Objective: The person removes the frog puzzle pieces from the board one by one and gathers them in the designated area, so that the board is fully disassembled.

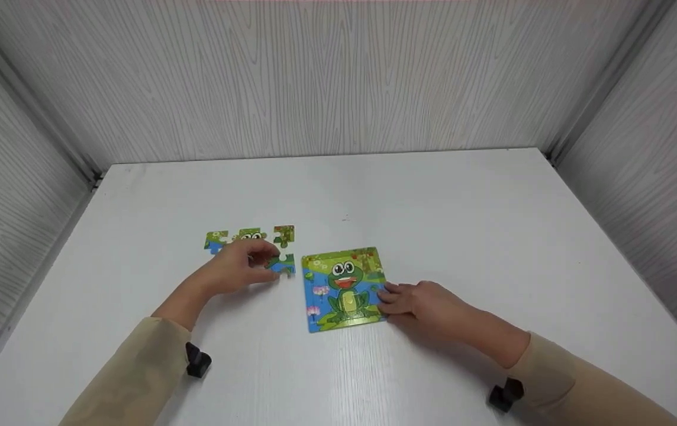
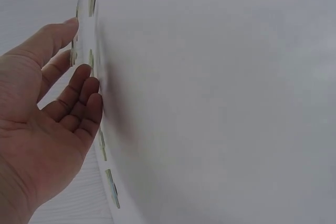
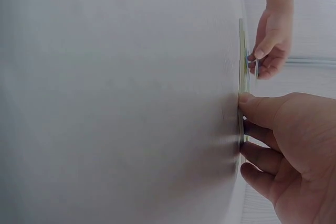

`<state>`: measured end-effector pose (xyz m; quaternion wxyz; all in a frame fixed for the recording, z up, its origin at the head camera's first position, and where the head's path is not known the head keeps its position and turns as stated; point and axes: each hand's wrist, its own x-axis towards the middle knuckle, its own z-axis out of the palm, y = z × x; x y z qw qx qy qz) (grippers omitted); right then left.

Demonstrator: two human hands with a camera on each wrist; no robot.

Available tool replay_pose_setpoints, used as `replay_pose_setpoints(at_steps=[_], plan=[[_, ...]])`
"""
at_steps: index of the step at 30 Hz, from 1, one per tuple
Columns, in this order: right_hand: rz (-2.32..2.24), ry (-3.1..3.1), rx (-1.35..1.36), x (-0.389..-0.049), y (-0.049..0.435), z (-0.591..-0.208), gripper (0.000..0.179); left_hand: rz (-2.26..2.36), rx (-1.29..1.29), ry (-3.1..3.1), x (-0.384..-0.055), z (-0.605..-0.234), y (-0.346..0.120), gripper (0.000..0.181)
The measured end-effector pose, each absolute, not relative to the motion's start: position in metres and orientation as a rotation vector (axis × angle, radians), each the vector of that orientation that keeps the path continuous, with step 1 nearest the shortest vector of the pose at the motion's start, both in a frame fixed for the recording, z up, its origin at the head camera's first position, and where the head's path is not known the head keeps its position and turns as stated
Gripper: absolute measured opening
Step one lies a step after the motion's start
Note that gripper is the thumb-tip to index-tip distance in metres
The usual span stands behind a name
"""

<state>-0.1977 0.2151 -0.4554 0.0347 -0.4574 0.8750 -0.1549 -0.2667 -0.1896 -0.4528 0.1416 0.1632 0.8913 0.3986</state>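
My left hand [image 1: 235, 267] pinches a thin puzzle piece [image 3: 258, 68] between thumb and index finger, above several jigsaw pieces. The other fingers are bent, and part of the piece is hidden behind the hand. To its right lies a square frog puzzle [image 1: 347, 293], flat on the table, showing a green frog on blue with pink flowers. My right hand [image 1: 430, 307] holds that puzzle by its right edge. In the right wrist view the thumb [image 3: 254, 107] touches the edge, with bent fingers beside it.
Loose pieces lie around the left hand: a corner piece [image 1: 284, 234], a piece with the frog's eyes [image 1: 250, 232], a green-and-blue piece [image 1: 215, 239] and a blue-green one [image 1: 282, 265]. A white table [image 1: 463, 219] carries everything, with grained panels [image 1: 326, 77] behind and at both sides.
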Motion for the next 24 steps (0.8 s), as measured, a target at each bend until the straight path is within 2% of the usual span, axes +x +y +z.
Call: replay_pose_setpoints(at_steps=[7,14,24], plan=[[-0.501,2.680,-1.365,-0.1968,0.2152,-0.4543,0.035,1.125,0.425,2.585,-0.2672,-0.4559,-0.1864,0.044],[-0.550,2.712,-1.487,-0.1981,0.2158,-0.4580,0.033,1.116,0.405,2.584,-0.2677,-0.4556,-0.1852,0.046],[-0.538,2.697,-1.406,-0.1975,0.2144,-0.4556,0.035,1.109,0.354,2.589,-0.2673,-0.4581,-0.1847,0.048]])
